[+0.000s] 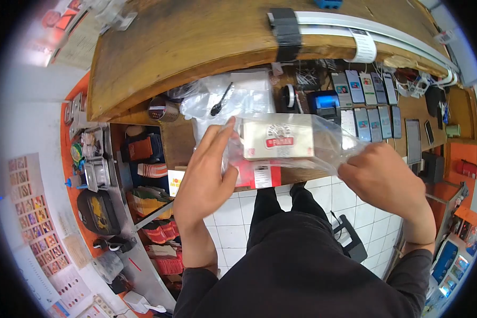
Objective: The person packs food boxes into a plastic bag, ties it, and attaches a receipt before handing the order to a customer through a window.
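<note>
A cream box (278, 137) with a red and black logo lies inside a clear plastic bag (326, 139). At the bag's right end my right hand (384, 177) is closed around the gathered plastic. My left hand (205, 172) is at the bag's left end, fingers bent against the plastic beside the box; its fingertips are partly hidden by the film. Below the box is a red packet (268, 176) with a white label. Behind the bag, a black spoon (222, 99) rests on a pile of clear plastic bags (249, 98).
Several phones (372, 124) stand in rows at the right of the counter, near a blue and black device (325, 105). A wooden shelf (196, 47) spans the top. Left are a metal cup (163, 109) and a side counter with metal containers (97, 173).
</note>
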Motion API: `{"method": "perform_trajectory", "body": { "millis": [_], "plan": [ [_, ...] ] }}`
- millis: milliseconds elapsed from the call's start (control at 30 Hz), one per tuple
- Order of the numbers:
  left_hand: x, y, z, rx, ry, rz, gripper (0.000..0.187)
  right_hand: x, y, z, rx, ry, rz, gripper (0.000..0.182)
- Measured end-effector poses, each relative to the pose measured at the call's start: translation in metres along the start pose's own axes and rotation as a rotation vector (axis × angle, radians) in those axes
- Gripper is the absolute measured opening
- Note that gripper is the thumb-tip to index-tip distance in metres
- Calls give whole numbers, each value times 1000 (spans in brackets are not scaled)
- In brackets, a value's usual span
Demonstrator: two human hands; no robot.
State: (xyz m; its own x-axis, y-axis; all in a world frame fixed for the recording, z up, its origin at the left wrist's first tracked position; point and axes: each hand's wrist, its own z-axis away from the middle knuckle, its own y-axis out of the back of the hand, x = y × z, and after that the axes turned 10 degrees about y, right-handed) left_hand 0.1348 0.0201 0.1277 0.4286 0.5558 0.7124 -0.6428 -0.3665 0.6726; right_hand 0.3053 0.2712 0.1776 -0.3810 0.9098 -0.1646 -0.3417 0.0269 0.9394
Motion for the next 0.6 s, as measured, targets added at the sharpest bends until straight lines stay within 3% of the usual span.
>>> {"method": "perform_trajectory", "body": {
  "millis": [100,400,467,500,533,600],
  "plan": [
    [30,-22,-1,-56,-9,-10,66,9,-6,42,177,-13,-277,8],
    [13,-145,-21,-111,68,79,68,36,-109,75,112,-216,-140,6],
    [3,-145,-13,-292,95,154,66,26,-129,78,120,-203,-170,5],
    [-12,-142,-9,-342,-16,175,55,20,-138,76,123,-236,-202,5],
    [-40,-132,-13,-348,-5,169,55,13,-144,74,125,-271,-238,6],
    [-104,-101,-35,-544,-18,316,33,0,-142,68,41,-323,-307,4]
  ]
}}
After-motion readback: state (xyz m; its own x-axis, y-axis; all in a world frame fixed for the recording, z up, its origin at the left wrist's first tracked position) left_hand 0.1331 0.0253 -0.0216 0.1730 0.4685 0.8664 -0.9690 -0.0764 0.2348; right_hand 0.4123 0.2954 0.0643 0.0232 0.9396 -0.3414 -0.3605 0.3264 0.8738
